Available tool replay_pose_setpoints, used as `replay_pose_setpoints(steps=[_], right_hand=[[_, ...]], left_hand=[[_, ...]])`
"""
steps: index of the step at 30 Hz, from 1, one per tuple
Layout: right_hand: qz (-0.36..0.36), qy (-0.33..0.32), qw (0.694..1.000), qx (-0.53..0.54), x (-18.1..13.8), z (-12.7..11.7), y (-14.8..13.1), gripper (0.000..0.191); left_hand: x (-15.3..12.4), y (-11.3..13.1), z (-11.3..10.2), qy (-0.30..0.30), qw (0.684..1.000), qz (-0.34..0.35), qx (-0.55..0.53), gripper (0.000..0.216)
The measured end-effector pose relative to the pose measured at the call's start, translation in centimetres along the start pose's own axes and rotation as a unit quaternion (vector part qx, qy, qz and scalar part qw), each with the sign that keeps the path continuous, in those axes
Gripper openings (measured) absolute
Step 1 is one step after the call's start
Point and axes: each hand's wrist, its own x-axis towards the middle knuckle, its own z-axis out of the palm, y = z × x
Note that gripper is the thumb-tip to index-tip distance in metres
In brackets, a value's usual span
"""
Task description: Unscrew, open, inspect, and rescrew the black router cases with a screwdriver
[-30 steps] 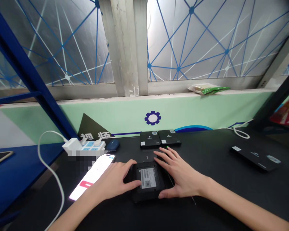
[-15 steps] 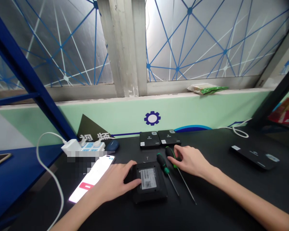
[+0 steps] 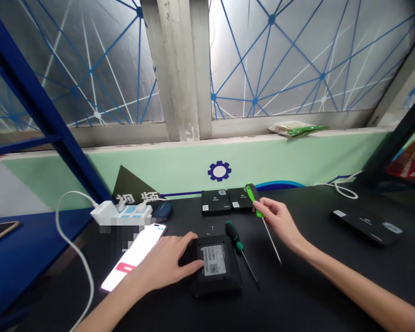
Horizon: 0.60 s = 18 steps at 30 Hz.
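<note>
My left hand [image 3: 168, 259] holds the left side of a black device box [image 3: 215, 259], thumb on its top face near the white label. The box lies flat on the dark table. My right hand [image 3: 278, 219] grips a screwdriver with a bright green and black handle [image 3: 254, 200], lifted off the table with its shaft slanting down toward me. A second screwdriver with a dark green handle [image 3: 234, 236] lies right of the box. Two tiny screws [image 3: 212, 228] sit just behind the box.
Two black boxes [image 3: 216, 203] stand side by side near the wall; another [image 3: 366, 227] lies at the right. To the left are a lit phone [image 3: 134, 258], a power strip [image 3: 134, 213], a dark blue rounded object [image 3: 162, 210] and a white cable [image 3: 76, 249].
My right hand has taken hold of the bright green screwdriver and raised it from the table. My left hand has stayed on the box.
</note>
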Motion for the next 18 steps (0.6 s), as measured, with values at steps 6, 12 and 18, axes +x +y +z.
replay_pose_setpoints(steps=[6,12,18], right_hand=[[-0.038,0.147,0.972,0.182,-0.3,0.2,0.0,0.030],[-0.019,0.054,0.986,0.155,-1.1,0.8,-0.2,0.030],[-0.002,-0.051,0.997,0.057,-2.1,2.3,-0.4,0.024]], left_hand=[[-0.1,0.1,-0.1,-0.005,1.000,-0.003,-0.008,0.061],[0.0,0.3,-0.1,-0.006,1.000,-0.004,-0.006,0.058],[0.1,0.4,-0.2,-0.005,1.000,-0.007,-0.005,0.057]])
